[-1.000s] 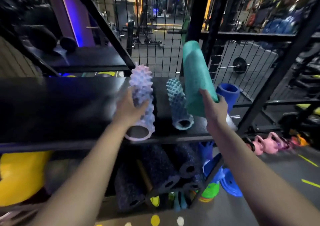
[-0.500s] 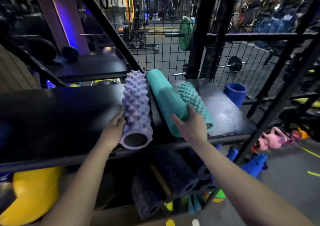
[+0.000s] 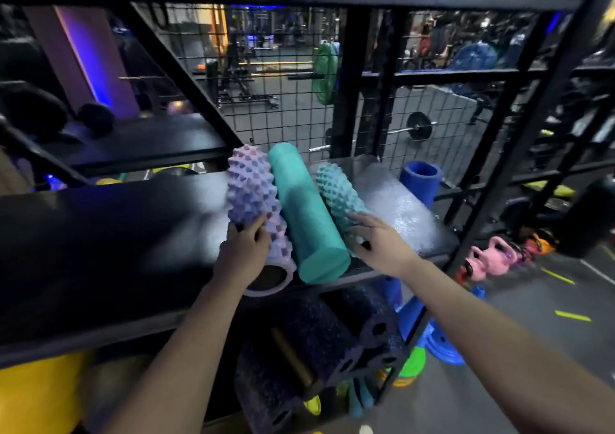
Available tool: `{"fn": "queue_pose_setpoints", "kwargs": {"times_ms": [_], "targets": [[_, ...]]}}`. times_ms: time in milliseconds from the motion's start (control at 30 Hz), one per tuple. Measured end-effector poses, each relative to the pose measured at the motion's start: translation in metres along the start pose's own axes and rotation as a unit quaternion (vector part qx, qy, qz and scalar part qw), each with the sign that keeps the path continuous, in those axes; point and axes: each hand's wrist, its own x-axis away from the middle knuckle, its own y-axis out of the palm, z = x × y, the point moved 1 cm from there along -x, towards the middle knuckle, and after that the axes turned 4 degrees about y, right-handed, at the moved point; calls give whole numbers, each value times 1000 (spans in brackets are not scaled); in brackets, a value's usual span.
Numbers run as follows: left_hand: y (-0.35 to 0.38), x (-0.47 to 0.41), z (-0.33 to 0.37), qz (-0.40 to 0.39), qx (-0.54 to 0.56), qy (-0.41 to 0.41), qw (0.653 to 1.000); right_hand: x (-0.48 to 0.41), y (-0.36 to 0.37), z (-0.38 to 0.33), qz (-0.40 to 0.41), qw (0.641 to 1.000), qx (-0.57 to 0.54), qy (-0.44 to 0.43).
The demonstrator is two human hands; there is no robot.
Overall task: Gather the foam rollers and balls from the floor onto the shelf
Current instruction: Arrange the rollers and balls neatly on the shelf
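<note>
Three foam rollers lie side by side on the black shelf [image 3: 100, 233]. The purple spiked roller [image 3: 251, 190] is on the left, and my left hand [image 3: 244, 253] grips its near end. A smooth teal roller [image 3: 304, 213] lies in the middle, free of both hands. To its right is the teal spiked roller [image 3: 336, 190]; my right hand [image 3: 379, 240] rests flat on its near end with fingers spread. A blue foam cylinder [image 3: 421, 179] stands upright at the shelf's far right.
Wire mesh backs the shelf, with black uprights on the right. Below it are dark speckled rollers [image 3: 299, 350], a yellow ball [image 3: 36, 397] and blue and green discs [image 3: 442, 343]. Pink kettlebells [image 3: 489, 260] stand on the floor to the right.
The smooth teal roller went from held upright in my right hand to lying between the spiked rollers. My right hand let it go and now lies on the teal spiked roller.
</note>
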Motion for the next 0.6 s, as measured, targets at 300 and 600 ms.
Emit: {"fn": "queue_pose_setpoints", "kwargs": {"times_ms": [300,600], "targets": [[30,9,64,17,-185,31,982,27,-56,70,165,955,-78,235],[15,22,72,-43,-133,138,981,9,-43,101,-42,962,148,224]]}}
